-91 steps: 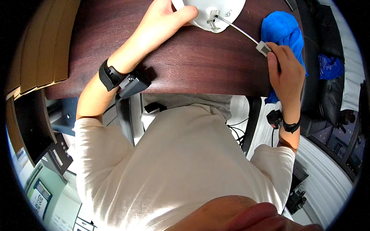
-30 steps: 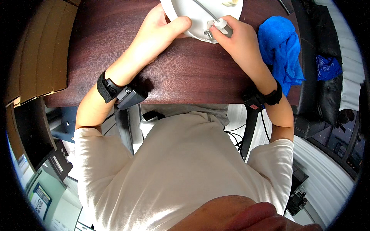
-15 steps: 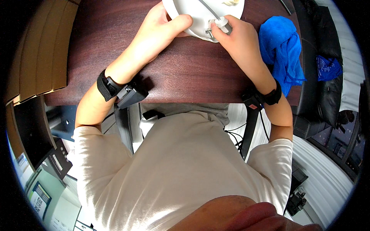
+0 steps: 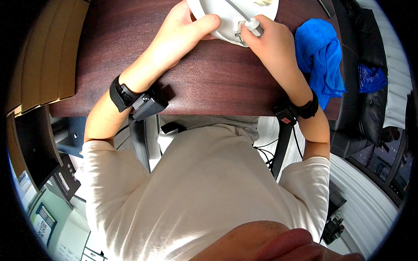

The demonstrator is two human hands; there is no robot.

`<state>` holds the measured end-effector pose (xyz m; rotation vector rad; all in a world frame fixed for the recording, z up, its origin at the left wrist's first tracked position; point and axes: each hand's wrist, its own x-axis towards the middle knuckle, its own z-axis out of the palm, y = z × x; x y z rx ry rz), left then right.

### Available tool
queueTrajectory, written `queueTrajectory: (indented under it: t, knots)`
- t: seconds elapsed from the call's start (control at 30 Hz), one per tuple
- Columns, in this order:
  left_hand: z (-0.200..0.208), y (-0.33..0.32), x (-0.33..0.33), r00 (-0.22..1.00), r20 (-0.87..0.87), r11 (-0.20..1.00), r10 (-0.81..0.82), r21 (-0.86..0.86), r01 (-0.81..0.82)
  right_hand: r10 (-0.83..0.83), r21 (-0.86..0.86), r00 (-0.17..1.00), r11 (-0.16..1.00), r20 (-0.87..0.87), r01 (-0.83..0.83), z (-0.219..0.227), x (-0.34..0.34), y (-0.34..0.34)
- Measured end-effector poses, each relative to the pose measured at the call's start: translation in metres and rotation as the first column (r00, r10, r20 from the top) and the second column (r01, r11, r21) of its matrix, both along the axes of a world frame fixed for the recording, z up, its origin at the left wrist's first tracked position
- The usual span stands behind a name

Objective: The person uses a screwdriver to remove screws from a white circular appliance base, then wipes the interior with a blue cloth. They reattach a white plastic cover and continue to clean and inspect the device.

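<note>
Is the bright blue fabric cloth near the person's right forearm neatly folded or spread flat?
Neither: the bright blue fabric cloth lies bunched on the dark reddish-brown table, its surface rumpled into loose, uneven creases.

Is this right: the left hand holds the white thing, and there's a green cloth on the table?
No, the cloth on the table is blue, not green; the head view shows it. The left hand does hold the white thing.

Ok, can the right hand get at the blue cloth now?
Probably yes: the blue cloth lies beside the right hand with nothing visible between, though that hand is gripping a grey tool.
</note>
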<state>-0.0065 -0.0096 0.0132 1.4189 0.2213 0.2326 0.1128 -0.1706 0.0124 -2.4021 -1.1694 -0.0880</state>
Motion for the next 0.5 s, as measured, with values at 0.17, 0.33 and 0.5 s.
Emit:
queueTrajectory:
  t: [0.17,0.33,0.5]
  knots:
    - [-0.0011,0.0005,0.0004,1.0,0.005,1.0,0.012,0.002,-0.012,0.049,0.077,0.999,0.996,-0.021,-0.047,-0.0047,0.0036,-0.0027]
    - [0.0018,-0.0005,0.0003,1.0,0.009,1.0,-0.005,-0.012,0.005,0.033,0.006,0.999,0.999,-0.035,-0.033,0.0011,0.001,-0.0026]
    - [0.0006,0.0,0.0008,1.0,0.016,1.0,-0.006,-0.019,0.006,0.035,0.027,0.999,0.999,-0.007,-0.034,-0.0007,0.001,-0.0007]
